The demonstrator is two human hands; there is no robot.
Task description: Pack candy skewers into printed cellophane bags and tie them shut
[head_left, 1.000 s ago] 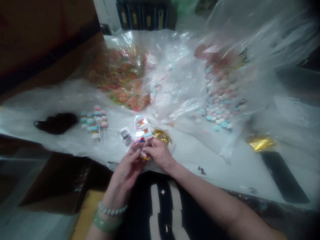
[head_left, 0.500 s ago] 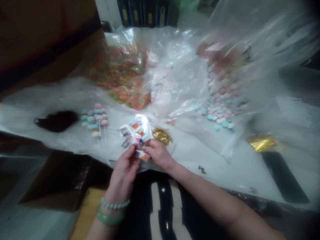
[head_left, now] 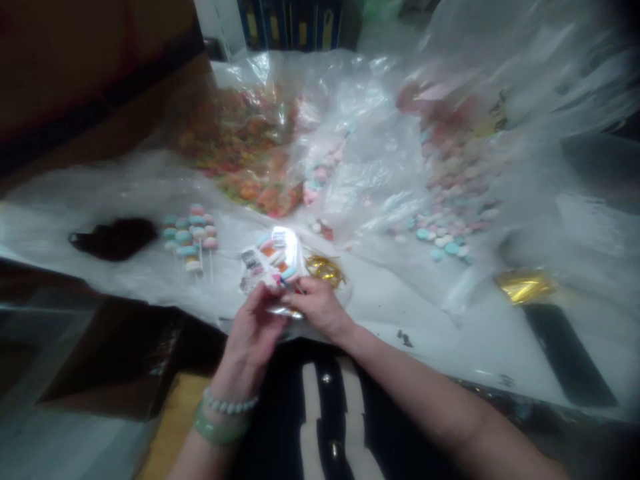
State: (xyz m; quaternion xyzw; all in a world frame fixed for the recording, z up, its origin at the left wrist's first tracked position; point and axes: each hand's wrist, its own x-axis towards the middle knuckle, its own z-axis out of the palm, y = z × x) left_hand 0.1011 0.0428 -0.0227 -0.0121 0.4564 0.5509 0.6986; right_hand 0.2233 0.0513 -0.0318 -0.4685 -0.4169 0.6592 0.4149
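Observation:
A clear plastic candy packet (head_left: 286,257) with printed labels and orange, blue and white sweets inside lies just beyond my fingers. My left hand (head_left: 257,327), with beads and a green bangle at the wrist, is closed at the packet's near end. From the right, my right hand (head_left: 320,307) pinches the same end, its fingertips close to the left ones. What exactly lies between the fingertips is blurred. Gold twist ties (head_left: 325,268) rest beside the packet. Left of it, several candy skewers (head_left: 191,233) in pastel colours lie on the plastic sheet.
Behind are an orange and green gummy pile (head_left: 255,160) and pastel sweets (head_left: 445,230) under clear plastic. A black object (head_left: 117,239) lies left. Gold foil (head_left: 527,287) and a dark flat slab (head_left: 570,353) are right. A cardboard box (head_left: 115,360) stands below left.
Both hands have shifted slightly at the packet's near end. The pink and yellow piece that showed below my fingertips is no longer visible there.

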